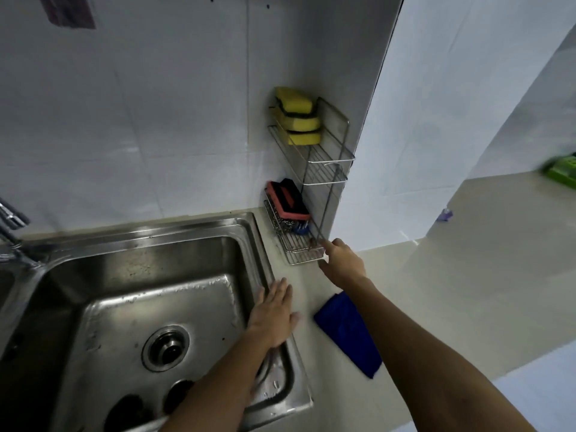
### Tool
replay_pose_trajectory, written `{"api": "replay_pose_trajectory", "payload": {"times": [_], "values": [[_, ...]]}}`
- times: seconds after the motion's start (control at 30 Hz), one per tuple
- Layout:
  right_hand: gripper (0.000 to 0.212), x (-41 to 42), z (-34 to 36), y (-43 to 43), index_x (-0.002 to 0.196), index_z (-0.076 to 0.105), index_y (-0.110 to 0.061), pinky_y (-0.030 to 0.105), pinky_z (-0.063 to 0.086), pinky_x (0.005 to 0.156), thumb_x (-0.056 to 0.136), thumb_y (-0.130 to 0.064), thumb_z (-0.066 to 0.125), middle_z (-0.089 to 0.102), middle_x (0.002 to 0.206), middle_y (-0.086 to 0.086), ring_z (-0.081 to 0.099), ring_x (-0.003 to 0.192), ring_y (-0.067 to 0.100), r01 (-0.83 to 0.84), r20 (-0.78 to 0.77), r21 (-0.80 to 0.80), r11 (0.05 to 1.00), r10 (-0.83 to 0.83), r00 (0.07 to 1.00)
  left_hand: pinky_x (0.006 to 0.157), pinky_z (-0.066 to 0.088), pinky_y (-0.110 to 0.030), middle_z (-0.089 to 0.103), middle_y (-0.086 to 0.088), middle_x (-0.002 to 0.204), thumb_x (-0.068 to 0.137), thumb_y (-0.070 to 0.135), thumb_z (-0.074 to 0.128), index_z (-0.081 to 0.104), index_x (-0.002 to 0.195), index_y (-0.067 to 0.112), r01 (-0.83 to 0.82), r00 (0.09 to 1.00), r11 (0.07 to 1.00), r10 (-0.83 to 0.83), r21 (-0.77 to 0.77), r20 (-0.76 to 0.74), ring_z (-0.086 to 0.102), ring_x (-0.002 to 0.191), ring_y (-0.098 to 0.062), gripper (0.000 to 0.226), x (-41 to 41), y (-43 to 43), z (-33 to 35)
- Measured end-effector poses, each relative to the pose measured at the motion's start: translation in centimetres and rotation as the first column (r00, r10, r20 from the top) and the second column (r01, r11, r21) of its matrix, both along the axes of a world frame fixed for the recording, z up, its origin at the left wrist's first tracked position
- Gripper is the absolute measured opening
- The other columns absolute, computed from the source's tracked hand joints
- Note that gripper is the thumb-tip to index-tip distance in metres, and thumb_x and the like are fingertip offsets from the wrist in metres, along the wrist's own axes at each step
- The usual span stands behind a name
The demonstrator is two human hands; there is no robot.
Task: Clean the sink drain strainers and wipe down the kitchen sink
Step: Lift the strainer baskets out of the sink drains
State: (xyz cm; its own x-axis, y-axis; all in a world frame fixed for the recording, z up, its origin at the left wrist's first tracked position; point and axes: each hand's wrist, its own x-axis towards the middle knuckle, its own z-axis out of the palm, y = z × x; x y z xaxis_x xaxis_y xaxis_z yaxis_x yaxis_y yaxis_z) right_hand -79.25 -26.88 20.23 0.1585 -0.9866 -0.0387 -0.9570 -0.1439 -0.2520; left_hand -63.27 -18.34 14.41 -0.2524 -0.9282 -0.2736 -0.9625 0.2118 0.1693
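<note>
Steel sink (187, 229) fills the lower left, seen from above by the person standing at it. Nearest, at the basin's front edge, lie two dark round shapes (179, 395), likely the pulled-out strainers, though blur hides detail. Just beyond them is the open drain (165, 349).

Both bare forearms rise from the bottom edge. Between them, on the pale counter, lies a folded blue cloth (346, 333), its long side running diagonally from near right to far left, partly under the right forearm.

The left hand (274, 313) lies flat, fingers straight and slightly spread, palm down across the sink's right rim and the counter; it holds nothing.

Farther on, the right hand (343, 260) stretches to the front corner of a wire rack (299, 254) in the wall corner. Its fingers touch the lower shelf's wires, but whether they pinch anything cannot be told.

On that shelf, up and to the left of those fingers, sit a steel scourer (282, 227) and a red-and-black brush (288, 202), its length running back toward the wall. The right hand is plainly the nearer one to both.

Above, yellow sponges (299, 120) are stacked on the top shelf. At far left, a tap (12, 226) leans in.
</note>
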Motion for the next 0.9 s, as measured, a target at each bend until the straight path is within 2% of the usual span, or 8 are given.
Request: {"api": "replay_pose_trajectory", "payload": {"times": [0.23, 0.53, 0.6, 0.7, 0.8, 0.9], "values": [[0.041, 0.4, -1.5, -2.3, 0.136, 0.048, -0.027, 0.041, 0.049, 0.090, 0.096, -0.032, 0.051, 0.050, 0.129, 0.006, 0.054, 0.115, 0.028, -0.171, 0.014, -0.030, 0.985, 0.171, 0.985, 0.116, -0.006, -0.043, -0.018, -0.008, 0.157, 0.099, 0.049, 0.020, -0.012, 0.148, 0.008, -0.048, 0.996, 0.998, 0.045, 0.032, 0.082, -0.015, 0.145, -0.021, 0.071, -0.7, 0.0, -2.2], [0.025, 0.5, -1.9, -3.1, 0.112, 0.068, -0.019, 0.041, 0.053, 0.084, 0.097, -0.031, 0.051, 0.065, 0.112, 0.008, 0.062, 0.098, 0.029, -0.178, 0.109, -0.061, 0.982, 0.184, 0.977, 0.114, -0.010, -0.040, -0.020, -0.005, 0.156, 0.099, 0.051, 0.021, -0.013, 0.148, 0.012, -0.056, 0.998, 0.998, 0.056, -0.021, 0.025, -0.018, 0.144, -0.018, 0.071, -0.5, 0.3, -3.0], [0.027, 0.1, -1.9, -3.0, 0.111, 0.068, -0.019, 0.039, 0.053, 0.079, 0.099, -0.034, 0.048, 0.067, 0.108, 0.007, 0.064, 0.096, 0.031, -0.175, 0.072, -0.110, 0.978, 0.184, 0.980, 0.113, -0.011, -0.040, -0.020, -0.005, 0.156, 0.099, 0.051, 0.020, -0.013, 0.148, 0.012, -0.043, 0.999, 0.999, 0.044, -0.030, 0.014, -0.018, 0.144, -0.018, 0.071, -0.5, 0.3, -3.1], [0.031, 0.0, -1.7, -2.5, 0.116, 0.063, -0.023, 0.040, 0.052, 0.072, 0.100, -0.040, 0.042, 0.068, 0.107, 0.005, 0.066, 0.090, 0.035, -0.146, 0.003, -0.276, 0.950, 0.152, 0.988, 0.118, -0.006, -0.043, -0.018, -0.005, 0.156, 0.098, 0.053, 0.018, -0.012, 0.149, 0.012, -0.027, 1.000, 0.998, 0.027, -0.062, -0.002, -0.018, 0.144, -0.018, 0.071, -0.1, 0.6, -3.5], [0.033, 1.3, -1.2, -1.9, 0.106, 0.062, -0.013, 0.040, 0.051, 0.061, 0.100, -0.038, 0.042, 0.067, 0.097, 0.010, 0.066, 0.076, 0.038, -0.119, 0.086, -0.441, 0.890, 0.174, 0.981, 0.119, -0.005, -0.044, -0.017, -0.004, 0.157, 0.097, 0.054, 0.017, -0.011, 0.149, 0.014, -0.057, 0.997, 0.996, 0.054, -0.068, -0.047, -0.018, 0.143, -0.016, 0.071, 1.0, 1.1, -3.7], [0.030, 3.8, -0.2, -1.4, 0.099, 0.060, -0.009, 0.036, 0.046, 0.059, 0.101, -0.032, 0.041, 0.065, 0.096, 0.010, 0.063, 0.074, 0.035, -0.053, 0.251, -0.509, 0.859, 0.207, 0.946, 0.119, -0.004, -0.042, -0.013, -0.004, 0.158, 0.092, 0.060, 0.011, -0.008, 0.149, 0.013, -0.104, 0.993, 0.993, 0.101, -0.056, -0.053, -0.014, 0.145, -0.016, 0.076, 3.0, 1.9, -3.6]]}}
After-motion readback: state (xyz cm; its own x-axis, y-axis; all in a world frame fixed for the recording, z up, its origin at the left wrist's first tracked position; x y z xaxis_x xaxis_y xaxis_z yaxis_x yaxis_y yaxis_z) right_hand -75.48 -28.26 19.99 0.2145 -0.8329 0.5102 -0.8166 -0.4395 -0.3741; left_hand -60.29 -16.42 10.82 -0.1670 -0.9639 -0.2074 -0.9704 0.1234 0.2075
